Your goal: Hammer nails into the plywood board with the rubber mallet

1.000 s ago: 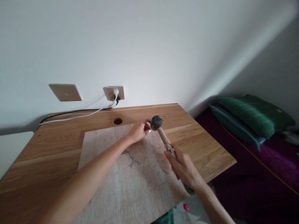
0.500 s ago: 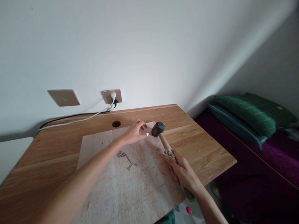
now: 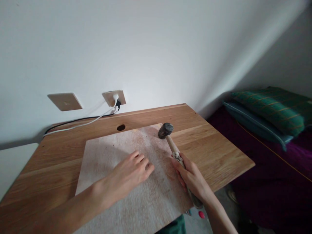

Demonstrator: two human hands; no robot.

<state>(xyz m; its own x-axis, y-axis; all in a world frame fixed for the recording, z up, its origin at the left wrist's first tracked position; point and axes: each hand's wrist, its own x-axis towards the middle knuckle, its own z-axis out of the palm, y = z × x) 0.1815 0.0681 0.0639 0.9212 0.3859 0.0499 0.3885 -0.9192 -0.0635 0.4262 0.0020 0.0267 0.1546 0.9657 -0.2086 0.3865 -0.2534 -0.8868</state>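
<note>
My right hand (image 3: 188, 174) is wrapped round the wooden handle of a mallet (image 3: 165, 130) with a dark head. The head is held over the far right corner of a pale, whitish board (image 3: 146, 201), which has several small dark holes near its far edge. Over the middle of the board is my left hand (image 3: 136, 169), back of the hand up and fingers curled inward. What is in its fingers, if anything, is hidden. The small metal fasteners on the board are covered by this hand and do not show.
Beneath the board is a wooden desk (image 3: 214, 143) with a round cable hole (image 3: 121, 127). White and black cables (image 3: 80, 124) run along its back edge from a wall socket (image 3: 114, 98). Pillows (image 3: 270, 110) lie on a purple bed cover (image 3: 255, 182) at the right.
My left hand has come back from the board's far edge to its middle, over the metal fasteners, and its fingers have curled. My right hand keeps the mallet in nearly the same place.
</note>
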